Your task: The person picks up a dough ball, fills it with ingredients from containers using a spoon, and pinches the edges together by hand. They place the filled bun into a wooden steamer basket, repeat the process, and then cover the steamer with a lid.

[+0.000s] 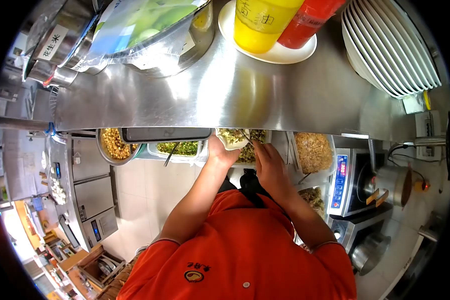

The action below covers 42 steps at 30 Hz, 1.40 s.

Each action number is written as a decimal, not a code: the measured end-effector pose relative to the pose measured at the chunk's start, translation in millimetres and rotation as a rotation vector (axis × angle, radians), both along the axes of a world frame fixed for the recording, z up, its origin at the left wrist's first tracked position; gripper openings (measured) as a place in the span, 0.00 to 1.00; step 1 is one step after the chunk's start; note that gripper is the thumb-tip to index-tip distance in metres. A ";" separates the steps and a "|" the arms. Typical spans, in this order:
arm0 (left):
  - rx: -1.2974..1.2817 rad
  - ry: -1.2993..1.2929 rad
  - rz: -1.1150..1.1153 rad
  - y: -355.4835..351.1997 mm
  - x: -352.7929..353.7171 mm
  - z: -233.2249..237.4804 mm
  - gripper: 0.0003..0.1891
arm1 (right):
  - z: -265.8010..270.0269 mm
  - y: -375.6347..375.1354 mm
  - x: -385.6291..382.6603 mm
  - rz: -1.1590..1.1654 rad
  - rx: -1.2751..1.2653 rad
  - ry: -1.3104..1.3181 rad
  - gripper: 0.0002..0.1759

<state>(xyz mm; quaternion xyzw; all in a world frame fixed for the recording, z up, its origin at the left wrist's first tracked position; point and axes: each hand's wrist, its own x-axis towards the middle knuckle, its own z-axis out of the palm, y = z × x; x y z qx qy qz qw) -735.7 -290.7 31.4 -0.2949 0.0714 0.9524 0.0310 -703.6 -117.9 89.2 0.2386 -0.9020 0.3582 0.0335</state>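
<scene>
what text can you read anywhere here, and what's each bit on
"花生米": white label on the metal tub, top left.
"油", after a character I can't make out: handwritten on the yellow bottle.
Too blurred to read: writing on the red bottle, cooker panel, shirt logo.

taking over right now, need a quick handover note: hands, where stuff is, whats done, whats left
Left hand: holds a small white dish just below the edge of the steel shelf.
Right hand: grips a thin metal utensil with its tip at the dish; I cannot tell whether it is a spoon or tongs.
Things: the rectangular tub of chopped green-yellow pickle is under both hands. A tub of chopped dark greens sits to its left and a tub of brown crumbs to its right.
Done: the dish already holds some chopped mix.
Left: probably finishing the portion and setting the utensil down.
</scene>
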 end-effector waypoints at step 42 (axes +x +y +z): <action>-0.199 0.109 -0.045 -17.9 13.8 20.9 0.22 | -9.1 23.5 -17.7 -0.099 -1.039 -1.822 0.14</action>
